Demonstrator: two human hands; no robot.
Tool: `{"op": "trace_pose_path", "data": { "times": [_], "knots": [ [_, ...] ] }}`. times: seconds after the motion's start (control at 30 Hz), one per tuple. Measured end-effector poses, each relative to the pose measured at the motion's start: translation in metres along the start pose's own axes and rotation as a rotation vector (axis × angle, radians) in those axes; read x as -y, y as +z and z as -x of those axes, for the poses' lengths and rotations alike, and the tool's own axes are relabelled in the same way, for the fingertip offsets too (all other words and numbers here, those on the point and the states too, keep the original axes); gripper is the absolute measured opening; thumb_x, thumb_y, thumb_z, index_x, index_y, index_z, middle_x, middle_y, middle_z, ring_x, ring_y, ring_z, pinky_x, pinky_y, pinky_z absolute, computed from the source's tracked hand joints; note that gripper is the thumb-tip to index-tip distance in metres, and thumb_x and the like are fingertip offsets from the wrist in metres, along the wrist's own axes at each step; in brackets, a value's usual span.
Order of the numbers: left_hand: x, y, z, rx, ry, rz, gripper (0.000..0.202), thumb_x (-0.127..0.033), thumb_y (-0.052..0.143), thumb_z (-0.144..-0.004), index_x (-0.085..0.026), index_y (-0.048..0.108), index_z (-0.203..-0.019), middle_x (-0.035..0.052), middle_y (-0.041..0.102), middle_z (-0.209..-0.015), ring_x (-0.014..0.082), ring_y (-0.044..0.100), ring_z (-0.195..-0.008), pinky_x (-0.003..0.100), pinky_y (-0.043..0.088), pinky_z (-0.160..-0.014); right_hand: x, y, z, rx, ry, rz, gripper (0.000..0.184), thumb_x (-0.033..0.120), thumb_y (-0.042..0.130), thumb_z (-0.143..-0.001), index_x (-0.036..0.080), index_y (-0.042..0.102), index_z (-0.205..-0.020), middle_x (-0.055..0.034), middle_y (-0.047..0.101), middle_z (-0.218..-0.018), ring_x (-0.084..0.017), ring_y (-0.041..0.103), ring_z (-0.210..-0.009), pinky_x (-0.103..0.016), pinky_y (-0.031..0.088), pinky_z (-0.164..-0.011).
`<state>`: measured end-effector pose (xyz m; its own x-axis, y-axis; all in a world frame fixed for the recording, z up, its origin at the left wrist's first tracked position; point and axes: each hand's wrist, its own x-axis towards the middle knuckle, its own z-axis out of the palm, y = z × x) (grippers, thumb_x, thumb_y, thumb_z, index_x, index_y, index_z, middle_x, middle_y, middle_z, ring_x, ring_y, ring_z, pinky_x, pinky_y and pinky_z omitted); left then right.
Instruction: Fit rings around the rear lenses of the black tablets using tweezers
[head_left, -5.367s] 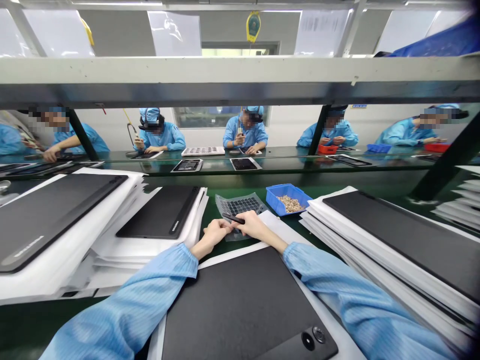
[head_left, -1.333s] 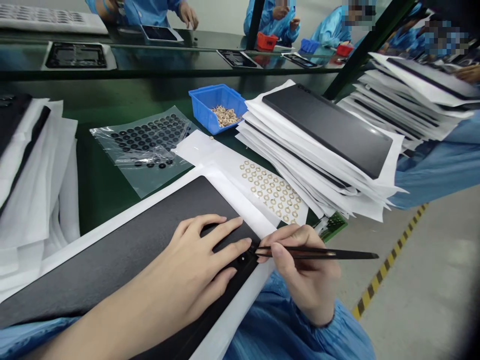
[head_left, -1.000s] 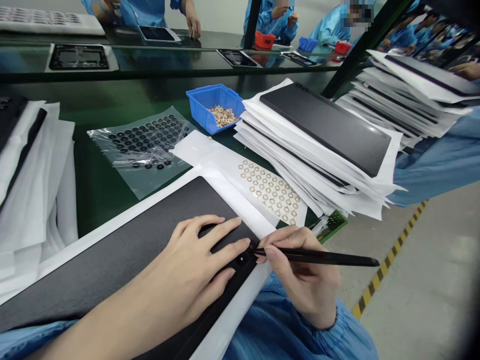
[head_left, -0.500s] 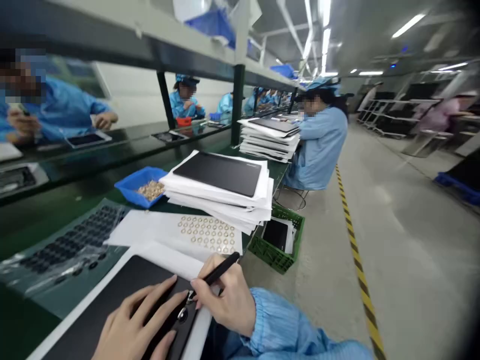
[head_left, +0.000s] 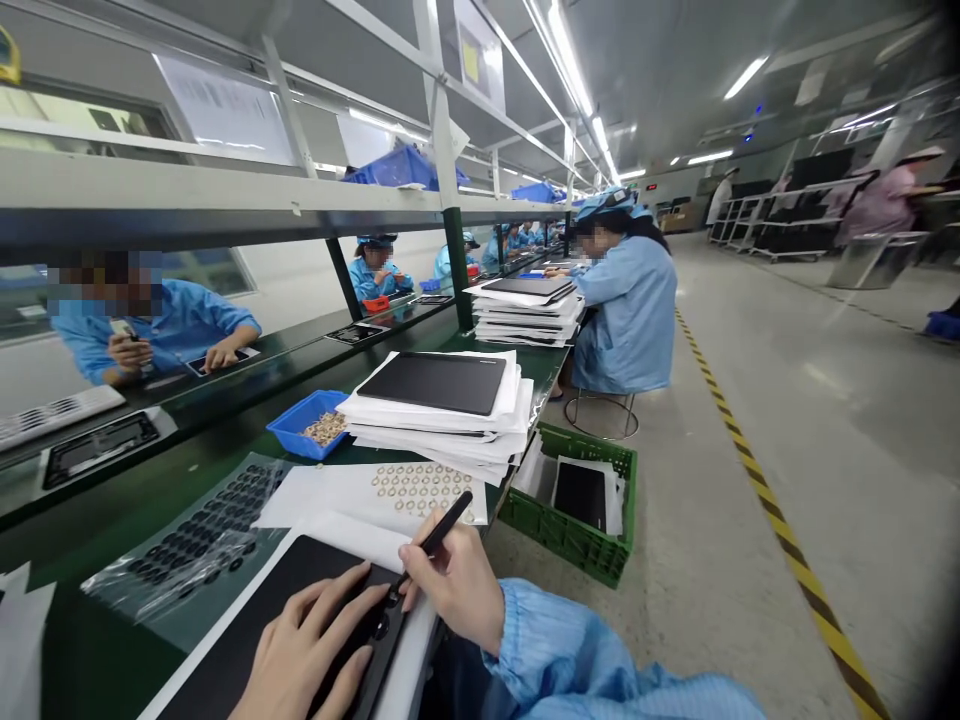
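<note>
My right hand (head_left: 450, 580) is shut on black tweezers (head_left: 439, 535), their tips down at a round black fitting (head_left: 381, 627) on a black matte panel (head_left: 255, 625). My left hand (head_left: 307, 635) lies flat on that panel, fingers spread beside the fitting and holding nothing. The panel sits on a white sleeve (head_left: 409, 670). Whatever the tweezer tips touch is too small to tell. Beyond the hands lies a white sheet of small gold rings (head_left: 416, 488).
A clear bag of black rings (head_left: 202, 535) and a blue bin of gold rings (head_left: 304, 428) stand on the green bench (head_left: 97, 640). Sleeved black panels are stacked (head_left: 435, 395) ahead. A green crate (head_left: 574, 510) stands on the floor; a co-worker (head_left: 622, 310) sits beyond.
The view has swung slightly further right and upward along the aisle, showing more of the green crate. Both hands stay at the fitting, and the tweezers stay in my right hand.
</note>
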<state>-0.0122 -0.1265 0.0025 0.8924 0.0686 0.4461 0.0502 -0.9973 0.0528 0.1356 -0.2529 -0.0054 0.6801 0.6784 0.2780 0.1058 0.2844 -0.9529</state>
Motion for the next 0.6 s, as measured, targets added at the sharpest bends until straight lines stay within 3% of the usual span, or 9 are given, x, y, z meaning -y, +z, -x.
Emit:
{"op": "trace_pose_path", "data": {
  "times": [0.1,0.2,0.37,0.5,0.6],
  "knots": [
    [-0.005,-0.006,-0.001,0.038,-0.011,0.003,0.035,-0.029,0.042,-0.094,-0.035,0.053,-0.127,0.0014,0.054,-0.133,0.0231,0.051,-0.110,0.038,0.049,-0.085,-0.002,-0.001,0.000,0.010,0.035,-0.027,0.031,0.045,0.060,-0.079,0.020,0.044,-0.072,0.0024,0.056,-0.051,-0.015,0.061,-0.041,-0.024,0.047,-0.040],
    [-0.012,-0.019,-0.004,0.155,-0.022,0.063,0.036,-0.027,0.041,-0.094,-0.029,0.052,-0.128,0.0048,0.052,-0.133,0.0225,0.048,-0.113,0.040,0.046,-0.091,-0.002,-0.005,0.001,-0.010,0.066,-0.025,0.036,0.052,0.061,-0.077,0.020,0.047,-0.072,-0.0005,0.062,-0.053,-0.018,0.063,-0.044,-0.028,0.051,-0.043],
    [-0.013,-0.033,-0.011,0.332,-0.080,0.193,0.037,-0.026,0.039,-0.095,-0.025,0.046,-0.132,0.0051,0.044,-0.140,0.0239,0.039,-0.120,0.046,0.038,-0.098,-0.003,-0.011,-0.006,-0.036,0.077,0.015,0.034,0.050,0.064,-0.078,0.020,0.050,-0.071,-0.0023,0.066,-0.057,-0.020,0.065,-0.046,-0.032,0.054,-0.047],
    [-0.014,-0.034,-0.011,0.355,-0.074,0.232,0.037,-0.025,0.037,-0.096,-0.024,0.044,-0.132,0.0044,0.041,-0.142,0.0249,0.035,-0.121,0.048,0.036,-0.098,0.001,-0.017,-0.018,-0.024,0.013,0.028,0.028,0.042,0.064,-0.081,0.019,0.051,-0.072,-0.0011,0.066,-0.059,-0.017,0.065,-0.047,-0.030,0.055,-0.049],
    [-0.015,-0.034,-0.011,0.329,-0.071,0.241,0.037,-0.024,0.038,-0.095,-0.023,0.044,-0.132,0.0042,0.042,-0.141,0.0254,0.036,-0.121,0.047,0.036,-0.098,0.016,-0.012,-0.037,0.066,-0.059,0.067,0.026,0.039,0.065,-0.082,0.018,0.052,-0.074,-0.0005,0.065,-0.061,-0.015,0.064,-0.048,-0.028,0.054,-0.049]
  ]
}}
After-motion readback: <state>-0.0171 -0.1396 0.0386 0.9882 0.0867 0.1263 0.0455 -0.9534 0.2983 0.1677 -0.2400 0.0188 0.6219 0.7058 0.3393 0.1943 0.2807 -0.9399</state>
